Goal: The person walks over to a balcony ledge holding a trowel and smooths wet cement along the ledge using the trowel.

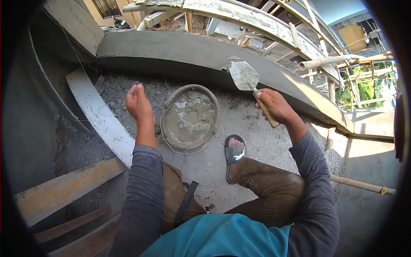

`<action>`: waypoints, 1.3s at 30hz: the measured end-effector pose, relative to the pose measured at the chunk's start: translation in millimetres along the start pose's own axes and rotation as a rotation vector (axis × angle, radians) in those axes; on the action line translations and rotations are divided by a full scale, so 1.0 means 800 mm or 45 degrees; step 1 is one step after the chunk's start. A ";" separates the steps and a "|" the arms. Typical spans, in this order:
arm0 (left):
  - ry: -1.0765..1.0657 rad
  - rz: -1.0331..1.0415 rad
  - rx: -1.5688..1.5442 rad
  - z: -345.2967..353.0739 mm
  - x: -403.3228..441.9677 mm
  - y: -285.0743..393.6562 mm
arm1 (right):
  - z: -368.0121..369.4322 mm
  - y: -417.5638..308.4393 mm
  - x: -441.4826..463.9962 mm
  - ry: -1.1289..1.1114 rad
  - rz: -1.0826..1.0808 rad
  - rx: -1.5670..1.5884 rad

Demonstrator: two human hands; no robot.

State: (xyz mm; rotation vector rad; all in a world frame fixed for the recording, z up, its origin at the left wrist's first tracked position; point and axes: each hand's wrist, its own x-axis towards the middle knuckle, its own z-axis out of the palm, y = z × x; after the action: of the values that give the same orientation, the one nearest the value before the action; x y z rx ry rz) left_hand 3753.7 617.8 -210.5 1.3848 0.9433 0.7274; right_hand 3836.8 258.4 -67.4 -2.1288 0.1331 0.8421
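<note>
My right hand (276,105) is wrapped round the wooden handle of a trowel (244,73). Its broad blade points up and away, over the edge of the low curved wall (171,46), and carries grey smears. My left hand (140,105) is raised left of a bucket (217,112), fingers curled and pressed together, with nothing visible in them. Wet grey mortar (188,118) with watery patches fills much of the bucket, which stands on the rough floor between my hands. Its thin wire handle hangs down on the near side.
A long white board (100,113) lies along the left, near wooden planks (70,186). Bamboo scaffolding (329,62) stands beyond the wall. A bamboo pole (361,185) juts in at the right. My sandalled foot (234,156) is right of the bucket.
</note>
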 end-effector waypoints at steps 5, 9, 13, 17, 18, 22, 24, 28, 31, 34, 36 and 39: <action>0.012 -0.014 -0.060 0.001 -0.004 0.007 | 0.013 0.009 0.017 -0.028 -0.100 -0.176; 0.009 -0.053 -0.114 0.000 -0.006 0.010 | -0.001 0.013 0.015 0.146 -0.172 -0.351; 0.008 -0.027 -0.085 0.003 -0.004 0.005 | -0.029 0.038 0.022 0.272 -0.154 -0.464; -0.018 0.014 -0.059 0.003 -0.006 0.004 | -0.026 0.038 0.006 0.406 -0.314 -0.714; -0.023 0.018 -0.060 0.003 -0.005 0.004 | -0.025 0.037 0.009 0.421 -0.350 -0.788; -0.025 0.007 -0.064 -0.003 -0.007 0.011 | -0.019 0.024 0.024 0.417 -0.489 -1.045; -0.017 -0.017 -0.072 -0.009 -0.007 0.017 | -0.013 0.011 0.029 0.357 -0.483 -1.055; 0.037 0.011 -0.032 -0.023 -0.004 0.026 | -0.006 -0.001 0.046 0.191 -0.502 -1.055; 0.064 0.004 -0.050 -0.032 -0.001 0.028 | 0.000 -0.009 0.051 0.133 -0.479 -1.012; 0.090 -0.003 -0.045 -0.038 -0.001 0.035 | -0.001 -0.008 0.057 0.104 -0.548 -0.945; 0.093 -0.004 -0.029 -0.040 -0.001 0.037 | -0.004 -0.013 0.056 0.100 -0.491 -0.952; 0.094 0.011 -0.007 -0.040 0.000 0.032 | -0.012 -0.019 0.046 0.161 -0.415 -0.989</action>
State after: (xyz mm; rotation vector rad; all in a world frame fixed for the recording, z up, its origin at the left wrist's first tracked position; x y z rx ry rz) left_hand 3728.4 635.1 -183.6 1.3654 0.9933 0.7916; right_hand 3875.7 268.4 -75.9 -2.8116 -0.5493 0.6124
